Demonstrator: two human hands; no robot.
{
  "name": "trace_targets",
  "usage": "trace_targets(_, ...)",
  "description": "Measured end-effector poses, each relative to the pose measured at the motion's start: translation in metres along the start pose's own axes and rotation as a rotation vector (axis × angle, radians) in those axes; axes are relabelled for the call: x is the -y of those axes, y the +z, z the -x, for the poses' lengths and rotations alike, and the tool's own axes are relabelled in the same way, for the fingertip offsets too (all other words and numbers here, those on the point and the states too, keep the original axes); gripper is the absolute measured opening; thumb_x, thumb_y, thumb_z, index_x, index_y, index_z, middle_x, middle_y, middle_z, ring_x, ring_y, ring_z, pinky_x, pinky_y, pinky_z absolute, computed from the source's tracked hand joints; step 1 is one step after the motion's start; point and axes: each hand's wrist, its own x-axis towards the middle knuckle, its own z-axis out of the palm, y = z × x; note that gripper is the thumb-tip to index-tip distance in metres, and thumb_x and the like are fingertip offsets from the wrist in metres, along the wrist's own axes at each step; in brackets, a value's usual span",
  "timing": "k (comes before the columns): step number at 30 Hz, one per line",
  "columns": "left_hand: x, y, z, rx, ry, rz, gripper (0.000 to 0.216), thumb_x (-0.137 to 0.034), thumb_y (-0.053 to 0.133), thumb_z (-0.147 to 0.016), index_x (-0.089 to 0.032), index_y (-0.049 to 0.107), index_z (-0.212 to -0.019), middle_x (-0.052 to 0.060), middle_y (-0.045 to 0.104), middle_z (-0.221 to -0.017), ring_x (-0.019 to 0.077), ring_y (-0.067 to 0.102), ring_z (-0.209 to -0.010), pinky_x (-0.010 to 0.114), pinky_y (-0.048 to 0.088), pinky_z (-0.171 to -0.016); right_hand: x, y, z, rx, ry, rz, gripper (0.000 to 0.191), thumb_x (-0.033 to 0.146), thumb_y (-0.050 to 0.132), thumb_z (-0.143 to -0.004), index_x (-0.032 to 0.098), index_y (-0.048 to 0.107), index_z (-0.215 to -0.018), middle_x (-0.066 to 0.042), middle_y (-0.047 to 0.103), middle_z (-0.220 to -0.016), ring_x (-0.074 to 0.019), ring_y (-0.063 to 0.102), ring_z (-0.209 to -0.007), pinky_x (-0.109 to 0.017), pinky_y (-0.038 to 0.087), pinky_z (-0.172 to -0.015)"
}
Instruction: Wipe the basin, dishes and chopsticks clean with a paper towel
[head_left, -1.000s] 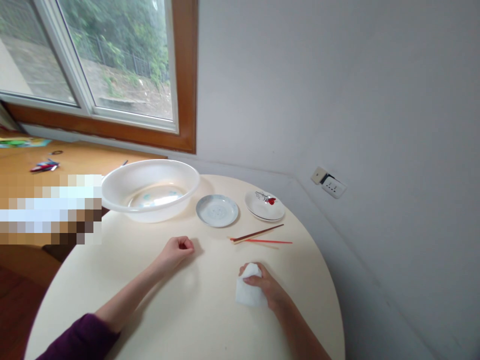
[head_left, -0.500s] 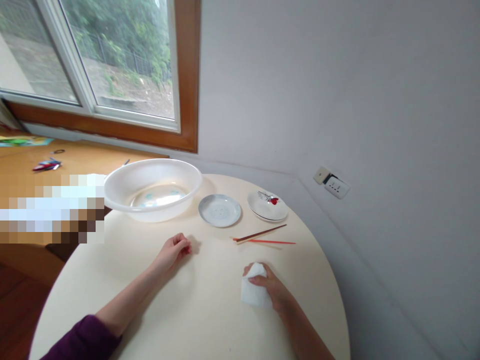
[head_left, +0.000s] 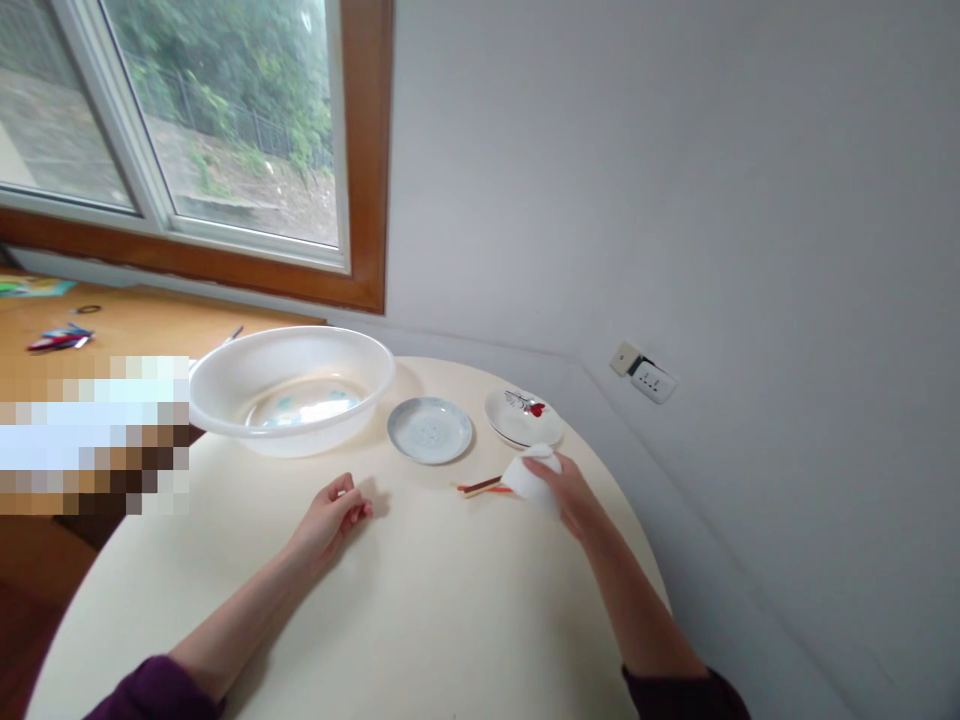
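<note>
My right hand [head_left: 568,488] is closed around a white tissue [head_left: 531,478], close to the plates at the table's right. Beneath the tissue lie chopsticks [head_left: 480,487], some dark brown and some orange-red, with their right parts hidden. Just behind my right hand sit stacked white plates [head_left: 523,420] with a red flower print. My left hand [head_left: 337,510] rests on the table with its fingers curled, apparently holding nothing. A pale blue-grey plate [head_left: 430,431] stands between the two hands, farther back.
A large translucent white basin [head_left: 292,440] stands at the back left of the round cream table [head_left: 420,620]. Beyond it is a wooden desk [head_left: 150,318] with pens and scissors. A wall with a socket [head_left: 652,381] borders the right side.
My right hand has moved forward with the tissue, from the bare tabletop to over the chopsticks beside the stacked plates. My left hand stays curled in place. The view has shifted slightly.
</note>
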Motion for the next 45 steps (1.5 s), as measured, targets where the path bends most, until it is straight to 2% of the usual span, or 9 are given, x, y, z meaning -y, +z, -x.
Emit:
trace_targets(2, 0.001, -0.001, -0.001, 0.001, 0.009, -0.026, 0.026, -0.017, 0.063, -0.058, -0.018, 0.038, -0.052, -0.006, 0.045, -0.042, 0.009, 0.054, -0.053, 0.016, 0.033, -0.05, 0.019, -0.008, -0.027, -0.155, -0.193, 0.147, 0.04, 0.044, 0.07, -0.054, 0.016, 0.062, -0.082, -0.003, 0.063, -0.074, -0.0175, 0.055, -0.065, -0.027, 0.041, -0.057)
trace_targets(4, 0.002, -0.002, -0.001, 0.002, 0.016, -0.041, 0.025, -0.017, 0.062, -0.058, -0.019, 0.038, -0.052, -0.006, 0.045, -0.042, 0.0092, 0.054, -0.055, 0.016, 0.034, -0.051, 0.033, -0.015, -0.056, -0.321, -0.33, 0.276, 0.032, 0.043, 0.068, -0.054, 0.016, 0.059, -0.068, 0.001, 0.056, -0.062, -0.015, 0.05, -0.06, -0.026, 0.038, -0.055)
trace_targets(7, 0.0, -0.002, 0.001, 0.01, 0.018, -0.046, 0.026, -0.018, 0.063, -0.059, -0.019, 0.038, -0.052, -0.006, 0.046, -0.042, 0.0096, 0.055, -0.057, 0.017, 0.037, -0.055, 0.044, -0.02, -0.095, -0.445, -0.422, 0.315, 0.028, 0.043, 0.063, -0.059, 0.017, 0.053, -0.065, 0.004, 0.051, -0.058, -0.0126, 0.046, -0.057, -0.024, 0.035, -0.053)
trace_targets(9, -0.001, -0.003, 0.002, 0.017, 0.013, -0.052, 0.026, -0.018, 0.064, -0.059, -0.019, 0.039, -0.052, -0.006, 0.048, -0.043, 0.0095, 0.055, -0.057, 0.017, 0.038, -0.056, 0.046, -0.021, -0.114, -0.487, -0.456, 0.425, 0.024, 0.04, 0.06, -0.062, 0.018, 0.051, -0.064, 0.004, 0.049, -0.058, -0.0122, 0.044, -0.057, -0.024, 0.033, -0.053)
trace_targets(13, -0.002, -0.002, 0.002, 0.033, 0.001, -0.063, 0.029, -0.023, 0.069, -0.06, -0.018, 0.041, -0.053, -0.003, 0.054, -0.047, 0.009, 0.054, -0.057, 0.017, 0.038, -0.056, 0.04, -0.014, -0.131, -0.45, -0.457, 0.694, 0.014, 0.032, 0.057, -0.065, 0.019, 0.051, -0.065, 0.002, 0.053, -0.06, -0.0138, 0.046, -0.059, -0.024, 0.032, -0.056)
trace_targets(21, -0.006, 0.0, 0.004, 0.056, -0.015, -0.076, 0.032, -0.028, 0.074, -0.056, -0.017, 0.044, -0.054, 0.0, 0.058, -0.052, 0.0093, 0.052, -0.054, 0.02, 0.038, -0.055, 0.013, -0.002, -0.131, -0.339, -0.375, 0.861, 0.012, 0.031, 0.059, -0.068, 0.019, 0.059, -0.069, -0.002, 0.062, -0.069, -0.0165, 0.053, -0.066, -0.024, 0.033, -0.059)
trace_targets(28, -0.006, 0.001, 0.005, 0.045, -0.01, -0.091, 0.029, -0.023, 0.069, -0.056, -0.018, 0.041, -0.052, -0.002, 0.053, -0.046, 0.0079, 0.044, -0.047, 0.019, 0.029, -0.047, 0.003, 0.006, -0.125, -0.282, -0.325, 0.957, 0.018, 0.029, 0.054, -0.075, 0.019, 0.064, -0.086, -0.006, 0.067, -0.084, -0.0196, 0.058, -0.079, -0.026, 0.038, -0.066)
trace_targets(35, -0.002, -0.003, 0.001, 0.061, -0.012, -0.053, 0.031, -0.023, 0.069, -0.058, -0.019, 0.038, -0.054, -0.004, 0.05, -0.044, 0.0071, 0.042, -0.046, 0.018, 0.027, -0.046, -0.01, 0.011, -0.126, -0.168, -0.293, 0.991, 0.018, 0.029, 0.058, -0.073, 0.016, 0.066, -0.083, -0.008, 0.068, -0.081, -0.0193, 0.06, -0.075, -0.025, 0.038, -0.063)
trace_targets(45, -0.006, -0.001, 0.004, 0.081, -0.03, -0.036, 0.033, -0.024, 0.072, -0.055, -0.018, 0.039, -0.053, -0.003, 0.05, -0.045, 0.0076, 0.044, -0.047, 0.019, 0.029, -0.047, -0.01, 0.011, -0.125, -0.086, -0.325, 1.029, 0.02, 0.031, 0.055, -0.079, 0.016, 0.067, -0.086, -0.01, 0.069, -0.088, -0.0204, 0.061, -0.081, -0.026, 0.038, -0.067)
